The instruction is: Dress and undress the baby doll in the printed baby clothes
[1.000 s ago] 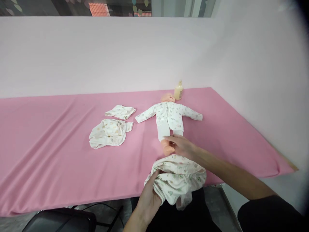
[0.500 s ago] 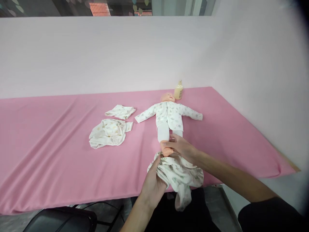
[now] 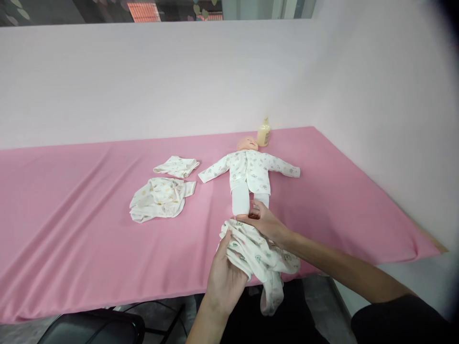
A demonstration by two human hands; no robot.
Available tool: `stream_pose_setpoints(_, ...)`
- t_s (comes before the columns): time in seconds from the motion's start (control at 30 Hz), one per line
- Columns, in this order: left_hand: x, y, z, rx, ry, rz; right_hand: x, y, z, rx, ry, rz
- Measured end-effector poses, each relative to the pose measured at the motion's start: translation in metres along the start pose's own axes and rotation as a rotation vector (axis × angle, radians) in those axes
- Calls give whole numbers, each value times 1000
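Note:
A baby doll [image 3: 248, 172] lies on its back in a white printed jacket, its sleeves spread wide and its white-covered legs towards me. Bunched at the near table edge are printed baby pants [image 3: 260, 255], one end hanging over the edge. My left hand [image 3: 226, 274] is closed on the pants, with its thumb on top of the gathered cloth. Closed around the doll's ankle is my right hand [image 3: 268, 223], resting against the pants' upper edge. The cloth hides the foot on that side; my right hand and the pants cover the other lower leg.
A pump bottle [image 3: 263, 134] of pale yellow liquid stands beside the doll's head. Two folded printed garments, a smaller one [image 3: 177, 166] and a larger one [image 3: 159, 198], lie to the left on the pink cloth [image 3: 89, 229]. A black chair [image 3: 93, 327] is below the near edge.
The gathered pants have moved up over the doll's foot, which showed bare before. My left hand carries the cloth; my right hand stays at the ankle.

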State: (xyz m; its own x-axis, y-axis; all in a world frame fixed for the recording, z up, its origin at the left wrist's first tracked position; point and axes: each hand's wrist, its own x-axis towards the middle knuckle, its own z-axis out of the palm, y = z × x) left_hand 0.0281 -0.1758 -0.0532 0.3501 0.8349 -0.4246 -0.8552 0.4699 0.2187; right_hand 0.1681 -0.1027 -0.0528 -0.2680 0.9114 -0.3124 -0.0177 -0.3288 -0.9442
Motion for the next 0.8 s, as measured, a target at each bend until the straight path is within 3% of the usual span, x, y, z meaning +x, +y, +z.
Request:
stream_pose_setpoints(0.23, 14, -1, 0, -1, -35, 5, -10, 2, -17, -676, 88, -301)
stream_pose_setpoints(0.37, 18, 3, 3, 46, -41, -11, -22, -8, -19, -793, 72, -427)
stream_pose_setpoints(0.47, 20, 2, 8, 43, -11, -34, -21, -14, -13, -710, -40, -366)
stream_pose_setpoints(0.57, 21, -1, 12, 42, 4, -27, -13, -15, -7, -605, -107, -203)
stream_pose_setpoints(0.8, 18, -4, 10, 145, 2, 34, -9, -17, -5, -393, -99, 27)
